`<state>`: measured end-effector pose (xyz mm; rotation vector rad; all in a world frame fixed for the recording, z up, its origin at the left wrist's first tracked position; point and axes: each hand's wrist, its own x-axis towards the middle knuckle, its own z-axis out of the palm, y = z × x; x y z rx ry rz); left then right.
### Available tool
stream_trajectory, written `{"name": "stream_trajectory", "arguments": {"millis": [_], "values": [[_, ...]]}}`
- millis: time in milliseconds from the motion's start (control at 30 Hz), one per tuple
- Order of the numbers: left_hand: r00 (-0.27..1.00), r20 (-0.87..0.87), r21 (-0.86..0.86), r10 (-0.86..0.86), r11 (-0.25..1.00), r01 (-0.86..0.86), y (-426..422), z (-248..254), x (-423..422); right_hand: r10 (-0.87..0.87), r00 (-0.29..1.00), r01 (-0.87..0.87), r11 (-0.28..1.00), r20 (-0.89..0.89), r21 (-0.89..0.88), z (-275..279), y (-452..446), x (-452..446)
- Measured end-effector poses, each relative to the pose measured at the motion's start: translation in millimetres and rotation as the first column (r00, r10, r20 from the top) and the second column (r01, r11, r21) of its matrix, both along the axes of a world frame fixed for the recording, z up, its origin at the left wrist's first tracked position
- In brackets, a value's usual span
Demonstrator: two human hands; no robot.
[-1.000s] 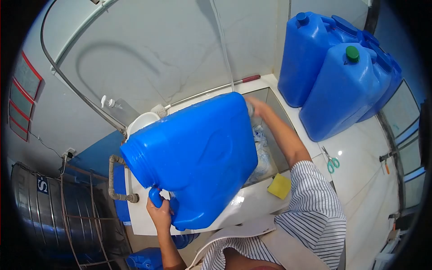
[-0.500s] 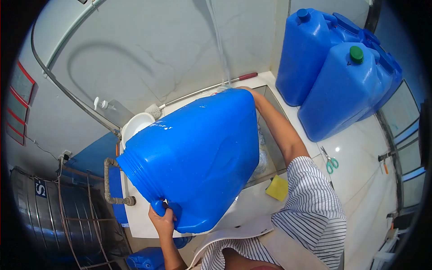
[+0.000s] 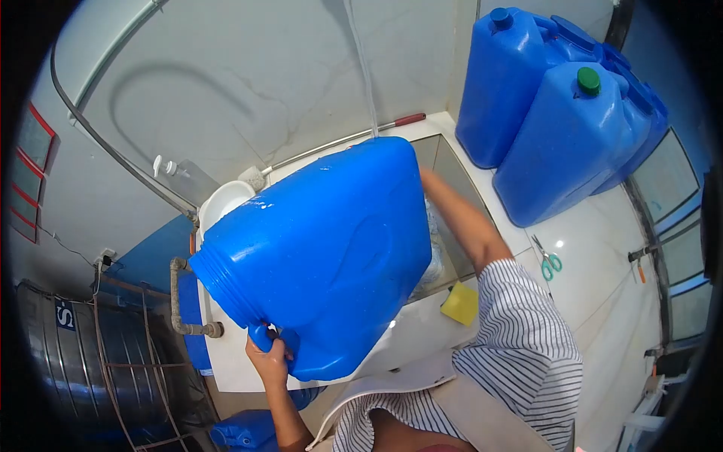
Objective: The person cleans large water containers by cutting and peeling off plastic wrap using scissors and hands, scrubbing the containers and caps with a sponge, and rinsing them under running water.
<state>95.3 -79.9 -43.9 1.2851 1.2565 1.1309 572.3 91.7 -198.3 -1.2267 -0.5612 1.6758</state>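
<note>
The fingers of the left hand, at lower left of centre, are closed round the handle of a big blue container, with the thumb over the grip; those of the right hand are hidden behind the container, so I cannot tell how they hold. The right forearm reaches in behind its far end. The container lies tilted across the middle of the frame, its open neck towards the lower left, above the white counter and partly over the basin; whether anything rests under it is not clear. Beads of wet shine on its upper face, so it could slip: with the handle at one end, a loosened right hand might let the far end drop or swing. A pale strand, water or hose, comes down from the top and meets the container's upper edge; if it is water, a turn could splash it outwards. A swing leftwards could knock the white bowl or pump bottle, and one rightwards the yellow sponge by the basin. Standing jugs fill the upper right, with scissors lying below them.
</note>
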Motion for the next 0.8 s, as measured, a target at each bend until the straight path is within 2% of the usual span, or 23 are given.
{"name": "stream_trajectory", "arguments": {"millis": [67, 133, 233, 300, 333, 367, 433, 467, 533, 567, 633, 667, 700, 733, 767, 800], "values": [[1.0, 0.005, 0.018, 0.016, 1.0, -0.016, -0.8, 1.1, -1.4, -0.066, 0.992, 0.075, 0.994, 0.104, -0.08, -62.6, -61.6, -54.8], [0.999, -0.053, 0.004, 0.004, 1.0, -0.004, 2.6, 8.8, -4.8, -0.067, 0.991, 0.082, 0.988, 0.119, -0.131, -74.3, -93.5, -77.3], [1.0, -0.021, -0.011, -0.009, 1.0, 0.009, 3.6, 7.3, -0.8, -0.021, 0.997, 0.026, 0.998, 0.072, -0.06, -35.9, -50.4, -35.5], [0.999, -0.047, 0.003, -0.005, 1.0, 0.005, 0.2, 7.8, 3.5, 0.112, 0.985, -0.1, 0.99, -0.131, 0.098, 10.1, 1.0, 15.4], [0.997, -0.076, 0.024, 0.008, 1.0, -0.007, 0.2, 9.2, 3.5, 0.187, 0.968, -0.16, 0.973, -0.167, 0.165, 20.4, 14.0, 31.5], [0.997, -0.083, 0.023, -0.004, 1.0, 0.006, 0.9, 9.0, 3.3, 0.143, 0.977, -0.121, 0.983, -0.16, 0.14, 27.4, 15.2, 30.7], [0.997, -0.071, 0.079, 0.01, 0.997, -0.004, -0.6, 2.8, 2.4, 0.014, 1.0, -0.014, 0.998, -0.002, 0.059, -2.4, -16.9, -0.6], [0.998, -0.068, 0.072, 0.001, 0.997, 0.004, -0.5, -0.8, 0.5, -0.04, 0.99, 0.038, 0.999, 0.133, 0.014, -25.1, -46.5, -22.1], [0.996, -0.086, 0.113, 0.026, 0.993, -0.016, 10.5, -4.0, -10.4, -0.045, 0.921, 0.075, 0.995, 0.387, -0.063, -50.3, -109.3, -51.6], [0.997, -0.067, 0.088, 0.037, 0.996, -0.031, 17.8, -4.9, -12.3, 0.009, 0.85, 0.051, 0.994, 0.527, -0.1, -48.7, -134.0, -51.3], [0.996, -0.087, 0.056, -0.022, 0.998, 0.027, 28.0, 3.8, -2.9, 0.134, 0.582, -0.052, 0.99, 0.802, -0.128, -25.0, -168.8, -24.9], [0.995, -0.098, 0.041, -0.032, 0.999, 0.036, 31.2, 9.6, 7.5, 0.15, 0.318, -0.248, 0.966, 0.936, -0.071, -29.8, -180.2, -2.2], [0.993, -0.103, 0.029, -0.049, 0.998, 0.052, 38.1, 10.1, 13.4, -0.035, 0.225, -0.065, 0.997, 0.974, 0.051, -2.3, -203.4, 1.1], [0.971, -0.208, 0.05, -0.118, 0.99, 0.131, 47.0, 8.1, 17.5, -0.2, 0.091, 0.1, 0.976, 0.975, 0.191, 28.6, -230.7, 5.6], [0.933, -0.313, 0.064, -0.18, 0.976, 0.21, 54.8, 5.4, 23.6, -0.182, -0.077, 0.179, 0.965, 0.98, 0.193, 51.1, -257.4, 4.8], [0.929, -0.317, 0.051, -0.19, 0.975, 0.217, 61.3, -2.4, 33.2, -0.144, -0.238, 0.251, 0.946, 0.961, 0.204, 64.8, -284.4, 1.7]]}}
